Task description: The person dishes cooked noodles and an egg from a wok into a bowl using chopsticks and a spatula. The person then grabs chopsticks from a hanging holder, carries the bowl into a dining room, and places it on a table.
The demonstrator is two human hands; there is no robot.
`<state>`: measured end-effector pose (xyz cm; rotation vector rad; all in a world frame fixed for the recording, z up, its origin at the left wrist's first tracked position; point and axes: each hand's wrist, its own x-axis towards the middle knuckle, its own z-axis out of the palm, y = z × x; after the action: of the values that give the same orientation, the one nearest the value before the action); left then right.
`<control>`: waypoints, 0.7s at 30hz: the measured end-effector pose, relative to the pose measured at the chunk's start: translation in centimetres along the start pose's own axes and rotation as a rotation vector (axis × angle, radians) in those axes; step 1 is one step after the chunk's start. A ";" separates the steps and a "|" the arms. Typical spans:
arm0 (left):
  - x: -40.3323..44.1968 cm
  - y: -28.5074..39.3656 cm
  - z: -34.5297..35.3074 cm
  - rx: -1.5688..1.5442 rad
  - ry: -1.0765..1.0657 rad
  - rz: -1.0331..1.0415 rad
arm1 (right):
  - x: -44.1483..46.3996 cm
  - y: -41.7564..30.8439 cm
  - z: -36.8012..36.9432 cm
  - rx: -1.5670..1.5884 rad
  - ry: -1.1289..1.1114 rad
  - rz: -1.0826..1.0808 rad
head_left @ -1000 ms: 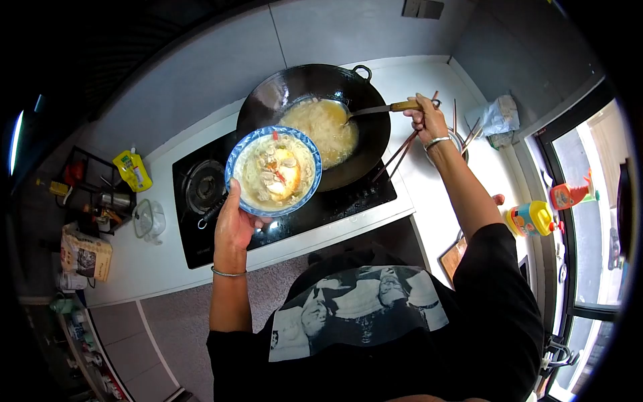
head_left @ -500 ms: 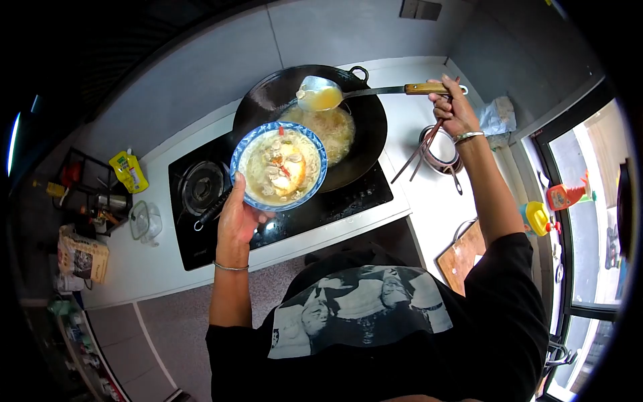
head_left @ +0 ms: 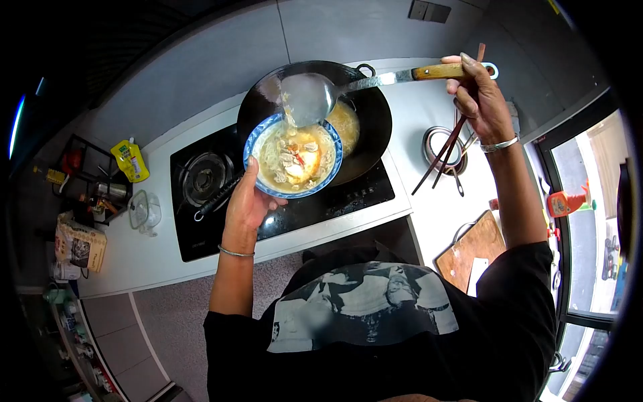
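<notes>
A blue-and-white bowl (head_left: 295, 155) of noodle soup, topped with an egg and meat pieces, rests in my left hand (head_left: 246, 206), thumb on its rim. My right hand (head_left: 483, 100) grips the wooden handle of a metal ladle (head_left: 309, 98) and also holds brown chopsticks (head_left: 450, 153) pointing down. The ladle is tipped over the bowl's far rim, and broth with bits runs from it into the bowl. Behind and below them, a black wok (head_left: 372, 120) with yellowish soup sits on the black stove (head_left: 355, 195).
A metal pot (head_left: 439, 141) stands right of the wok. Nearer is a wooden cutting board (head_left: 469, 251) with a knife blade on it. A second burner (head_left: 202, 177), a yellow pouch (head_left: 129, 161) and a glass container (head_left: 143, 210) are at the left. An orange bottle (head_left: 566, 202) stands at the right.
My right hand first lifted the ladle out of the wok's soup, then brought it over the bowl and tipped it. The bowl has moved slightly right and away from me.
</notes>
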<state>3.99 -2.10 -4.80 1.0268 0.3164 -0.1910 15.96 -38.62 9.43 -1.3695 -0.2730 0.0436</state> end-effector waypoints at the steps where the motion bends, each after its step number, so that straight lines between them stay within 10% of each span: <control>1: 0.0 0.0 0.0 -0.002 0.004 -0.002 | 0.1 0.0 -0.1 0.002 0.004 -0.027; 15: -0.4 0.1 1.5 -0.023 0.111 -0.012 | 5.0 10.8 -5.0 -0.308 0.281 0.026; 21: -0.7 0.1 2.0 0.011 0.126 0.031 | 4.1 17.5 -7.9 0.154 0.425 0.288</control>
<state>3.73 -3.75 -3.51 1.0561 0.4139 -0.1007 23.85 -41.84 -8.23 -1.2217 0.2798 0.0113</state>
